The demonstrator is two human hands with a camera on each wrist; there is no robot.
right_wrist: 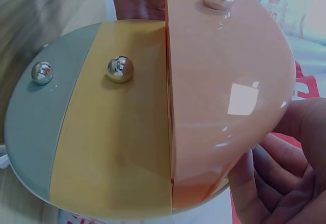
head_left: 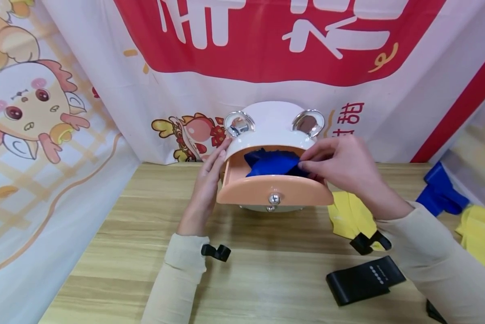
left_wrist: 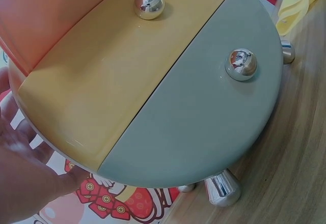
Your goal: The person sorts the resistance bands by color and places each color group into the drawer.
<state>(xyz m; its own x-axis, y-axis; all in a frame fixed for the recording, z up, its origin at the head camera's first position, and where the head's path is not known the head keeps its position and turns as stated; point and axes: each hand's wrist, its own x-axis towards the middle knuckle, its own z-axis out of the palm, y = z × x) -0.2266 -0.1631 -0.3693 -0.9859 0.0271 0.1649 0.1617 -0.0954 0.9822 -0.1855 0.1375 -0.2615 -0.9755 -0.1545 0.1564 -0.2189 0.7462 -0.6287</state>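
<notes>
A round drawer cabinet (head_left: 276, 121) with a white shell and two silver ear-like rings stands on the table. Its orange top drawer (head_left: 272, 189) is pulled out, and a crumpled blue resistance band (head_left: 272, 163) lies inside. Thumb and fingertips of my right hand (head_left: 343, 164) pinch the band's right edge over the drawer. Along the cabinet's left side rests my left hand (head_left: 206, 186), its fingers extended against the shell. In the left wrist view, the yellow middle drawer (left_wrist: 102, 71) and grey-green bottom drawer (left_wrist: 198, 102) are closed, each with a silver knob.
Right of the cabinet lies a yellow band (head_left: 352, 213), partly behind my right wrist. Nearer me is a black band (head_left: 365, 279) with white print. Further right lie another blue band (head_left: 441, 191) and another yellow band (head_left: 479, 234). A printed cloth backdrop (head_left: 194, 85) hangs behind.
</notes>
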